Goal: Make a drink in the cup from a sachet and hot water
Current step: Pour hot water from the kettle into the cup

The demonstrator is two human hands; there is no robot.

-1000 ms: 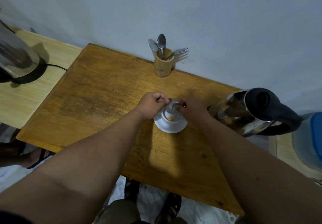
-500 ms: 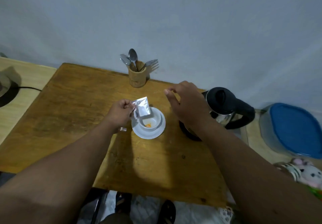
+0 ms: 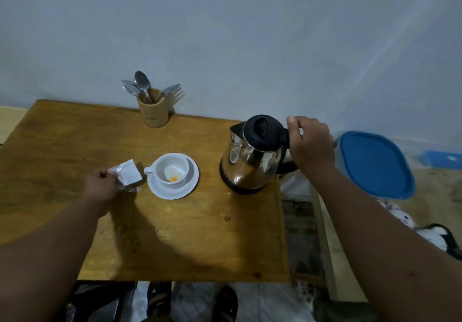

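Note:
A white cup [image 3: 172,171] stands on a white saucer [image 3: 190,187] in the middle of the wooden table [image 3: 175,234]. Orange powder lies at the cup's bottom. My left hand [image 3: 101,191] holds a silver sachet [image 3: 127,175] low over the table, just left of the cup. A steel kettle [image 3: 252,161] with a black lid stands right of the saucer. My right hand [image 3: 311,146] is closed around the kettle's black handle.
A wooden holder [image 3: 152,110] with spoons and a fork stands at the table's back edge by the wall. A container with a blue lid [image 3: 375,164] sits beyond the table's right edge. Feet in sandals show under the front edge.
My left hand drew the sachet away from above the cup, down to the left. My right hand left the cup and took the kettle's handle. The view swung right.

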